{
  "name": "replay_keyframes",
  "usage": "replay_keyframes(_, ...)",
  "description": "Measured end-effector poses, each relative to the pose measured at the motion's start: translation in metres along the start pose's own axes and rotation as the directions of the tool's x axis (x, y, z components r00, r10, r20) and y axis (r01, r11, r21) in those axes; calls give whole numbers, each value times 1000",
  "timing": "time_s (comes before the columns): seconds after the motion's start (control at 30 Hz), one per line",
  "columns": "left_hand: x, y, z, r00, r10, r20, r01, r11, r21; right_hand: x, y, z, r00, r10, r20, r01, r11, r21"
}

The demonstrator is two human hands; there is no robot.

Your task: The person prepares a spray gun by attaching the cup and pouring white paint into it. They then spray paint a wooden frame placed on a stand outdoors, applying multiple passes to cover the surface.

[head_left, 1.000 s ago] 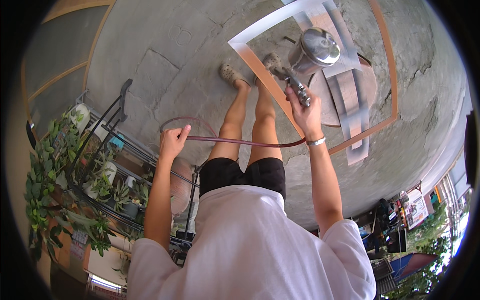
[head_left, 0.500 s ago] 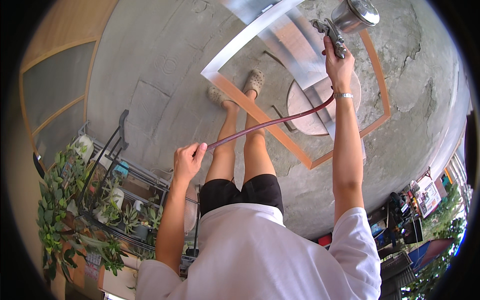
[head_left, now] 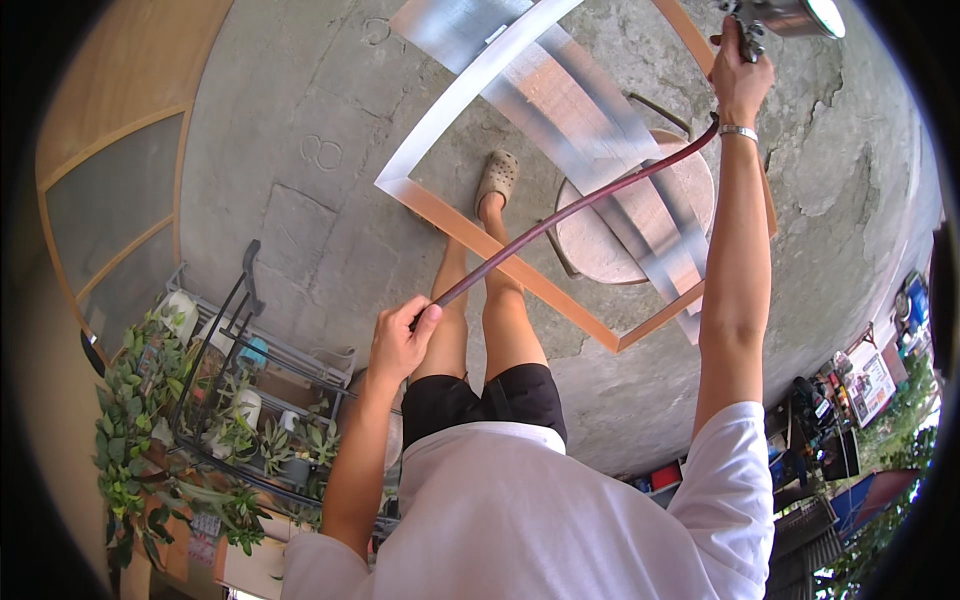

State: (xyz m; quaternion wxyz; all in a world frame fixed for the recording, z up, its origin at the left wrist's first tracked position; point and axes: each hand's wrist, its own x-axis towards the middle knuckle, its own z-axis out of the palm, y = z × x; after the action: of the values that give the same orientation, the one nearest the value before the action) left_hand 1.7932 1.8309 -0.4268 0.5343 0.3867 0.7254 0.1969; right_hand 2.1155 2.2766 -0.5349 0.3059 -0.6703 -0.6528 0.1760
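My right hand (head_left: 742, 88) is wrapped round the handle of a metal spray gun (head_left: 750, 42) at the top right, with a silver paint cup (head_left: 795, 16) on it. From the gun's lower end a dark red air hose (head_left: 580, 208) runs across to my left hand (head_left: 402, 342), whose fingers close round it. Under the hose lies a wooden frame (head_left: 540, 285), bare along its near side, its left side coated white. Boards with whitish sprayed bands (head_left: 570, 95) lie beneath the frame, resting on a round stool (head_left: 600, 235). The frame's far edge is outside the view.
A black metal rack (head_left: 250, 280) with several potted plants (head_left: 130, 430) stands at the left. Behind it is a wooden panelled door (head_left: 125, 200). Cluttered tools and boxes (head_left: 815, 420) line the right side. Cracked grey concrete (head_left: 300, 110) forms the floor, where my clog (head_left: 497, 178) shows.
My right hand and the spray gun have moved right and farther away, partly past the top edge. My left hand has shifted right and slightly up with the hose. One clog is now mostly hidden.
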Motion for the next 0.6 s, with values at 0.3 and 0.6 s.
replay_keyframes(0.3, -25, -55, -14, 962, -195, -190, 195, 981, -19, -41, -31, -36, 968, 109, 227, -114, 993, 9)
replay_keyframes(0.6, -16, -34, -59, 952, -57, -301, 98, 988, 124, -94, -86, -61, 821, 73, 566, -159, 982, 103)
